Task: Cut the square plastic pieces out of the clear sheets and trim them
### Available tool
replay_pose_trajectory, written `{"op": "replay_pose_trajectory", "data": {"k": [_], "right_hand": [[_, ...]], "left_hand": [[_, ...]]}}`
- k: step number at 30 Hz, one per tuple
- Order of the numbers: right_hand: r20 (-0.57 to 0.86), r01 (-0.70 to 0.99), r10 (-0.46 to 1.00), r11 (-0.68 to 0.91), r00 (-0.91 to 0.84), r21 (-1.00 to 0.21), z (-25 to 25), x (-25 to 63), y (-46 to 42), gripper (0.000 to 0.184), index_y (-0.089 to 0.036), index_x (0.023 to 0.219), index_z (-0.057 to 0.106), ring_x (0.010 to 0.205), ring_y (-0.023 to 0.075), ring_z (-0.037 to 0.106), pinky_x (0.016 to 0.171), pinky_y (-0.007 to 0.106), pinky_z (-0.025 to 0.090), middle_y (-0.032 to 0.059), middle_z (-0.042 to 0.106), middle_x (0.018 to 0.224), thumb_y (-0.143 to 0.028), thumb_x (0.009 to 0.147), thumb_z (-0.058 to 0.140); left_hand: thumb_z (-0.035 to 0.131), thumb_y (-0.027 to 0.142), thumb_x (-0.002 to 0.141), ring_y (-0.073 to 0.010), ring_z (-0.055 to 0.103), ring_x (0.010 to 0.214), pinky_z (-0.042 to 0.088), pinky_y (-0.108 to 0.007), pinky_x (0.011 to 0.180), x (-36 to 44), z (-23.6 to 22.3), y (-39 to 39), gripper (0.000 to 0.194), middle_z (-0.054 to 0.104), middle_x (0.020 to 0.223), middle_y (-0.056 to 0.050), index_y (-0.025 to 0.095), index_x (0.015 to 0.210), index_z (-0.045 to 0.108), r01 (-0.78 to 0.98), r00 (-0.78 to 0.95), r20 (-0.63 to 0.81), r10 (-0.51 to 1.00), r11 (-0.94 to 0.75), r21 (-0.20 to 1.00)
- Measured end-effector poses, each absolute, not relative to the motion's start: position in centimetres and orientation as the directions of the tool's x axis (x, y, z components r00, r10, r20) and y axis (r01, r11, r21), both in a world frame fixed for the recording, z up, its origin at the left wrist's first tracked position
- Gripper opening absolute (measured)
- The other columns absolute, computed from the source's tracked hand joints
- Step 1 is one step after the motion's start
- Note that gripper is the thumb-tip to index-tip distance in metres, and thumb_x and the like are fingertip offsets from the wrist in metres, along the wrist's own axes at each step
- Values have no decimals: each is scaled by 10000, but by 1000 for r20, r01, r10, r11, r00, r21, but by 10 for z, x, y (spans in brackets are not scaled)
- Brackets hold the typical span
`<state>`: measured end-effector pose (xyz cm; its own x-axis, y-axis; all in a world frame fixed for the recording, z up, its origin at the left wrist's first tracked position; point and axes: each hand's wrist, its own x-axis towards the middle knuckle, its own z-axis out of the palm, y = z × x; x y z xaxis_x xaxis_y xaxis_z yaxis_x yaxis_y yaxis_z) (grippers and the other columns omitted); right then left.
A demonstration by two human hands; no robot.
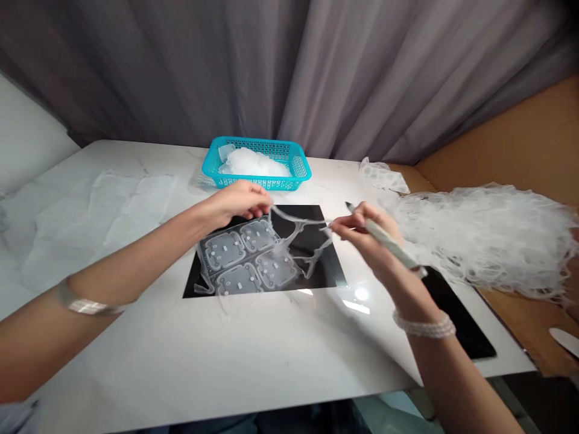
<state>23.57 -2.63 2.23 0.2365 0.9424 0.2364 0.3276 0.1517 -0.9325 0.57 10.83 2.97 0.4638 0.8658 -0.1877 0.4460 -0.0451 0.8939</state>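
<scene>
The left hand (248,200) is closed, with thumb and fingertips pinching one end of a thin translucent strip (294,218) just above the black mat (316,241). The right hand (373,234) is closed around a slim tool (389,242) with a pale handle and a dark, narrow tip; the tool lies slantwise across the hand, tip pointing up and away from the wrist. The right fingertips also meet the other end of the strip, so that it spans the gap between the two hands, which are apart from each other. Thinner, ragged lengths branch down from it toward the mat.

A clear molded sheet (239,280) lies on the left part of the mat, just below the left hand. It shows four rounded-square panels in two rows, each marked with small raised shapes, and loose edging trails around it. The mat lies flat on a white marbled desk (289,355).

Beyond the mat stands a blue perforated basket (221,181) holding a mound of whitish translucent pieces (253,163). On the left of the desk, large translucent sheets (108,211) are spread flat. To the right is a big tangled heap of clear trimmings (488,235), with a smaller clump (384,176) behind it. A flat black object (461,313) lies partly behind the right forearm. A silver bracelet (90,307) circles the left forearm, and a beaded one (425,327) the right wrist. A gray curtain (181,72) hangs behind the desk.
</scene>
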Motion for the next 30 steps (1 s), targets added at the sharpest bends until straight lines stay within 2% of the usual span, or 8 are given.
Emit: {"op": "replay_pose_trajectory", "data": {"k": [5,12,18,21,24,26,28,30], "right_hand": [[170,335,900,29,400,-942,0,297,-10,363,-244,691,380,606,148,599,598,301,467,19,689,710,-255,706,742],[195,438,872,-25,449,-899,-18,321,9,319,-240,703,374,680,171,643,647,301,502,-13,649,652,-227,684,692],[260,539,821,-67,508,-840,-25,340,17,320,-240,692,367,634,170,611,612,280,446,-49,551,591,-276,726,683],[311,599,788,-89,531,-796,-22,335,8,351,-241,672,374,668,195,621,607,285,414,-26,531,580,-410,833,636],[318,622,763,-137,563,-771,-14,319,-4,407,-230,712,459,593,175,571,568,297,395,6,564,604,-558,953,451],[264,564,790,-122,553,-817,-8,301,-12,434,-224,864,549,563,161,547,544,294,408,10,594,655,-596,982,358],[193,469,846,-74,496,-880,-5,279,-18,437,-224,1049,583,627,167,585,558,292,456,19,625,734,-601,981,373],[129,397,900,-52,417,-917,-3,252,-24,436,-204,1129,601,728,185,636,601,304,513,43,654,820,-582,960,462]], "left_hand": [[666,257,832,-177,645,787,511,-323,728,86,35,141,120,690,857,-110,139,853,650,265,390,-188,901,85,960],[604,366,957,-189,657,941,577,-378,800,139,18,161,319,645,1144,-82,152,1194,604,259,388,-165,907,64,964],[646,220,897,-129,629,615,516,-279,623,132,15,163,120,663,736,-49,103,880,629,355,396,-25,918,-128,926],[636,177,869,-122,598,549,471,-266,591,99,23,152,51,642,651,-13,138,852,607,390,425,83,902,-265,882],[602,190,882,-140,628,645,467,-272,643,47,22,117,78,673,719,-15,160,812,616,439,468,182,865,-407,801],[522,225,932,-172,667,741,496,-298,697,12,10,82,167,712,800,-31,165,850,656,541,612,238,754,-618,570],[472,230,972,-213,682,1019,519,-335,870,-16,-10,45,240,737,1073,-77,156,1084,670,506,740,256,622,-766,396],[426,220,1001,-245,565,1282,443,-383,1063,-33,-31,16,346,640,1337,-126,118,1287,593,478,799,283,530,-846,236]]}}
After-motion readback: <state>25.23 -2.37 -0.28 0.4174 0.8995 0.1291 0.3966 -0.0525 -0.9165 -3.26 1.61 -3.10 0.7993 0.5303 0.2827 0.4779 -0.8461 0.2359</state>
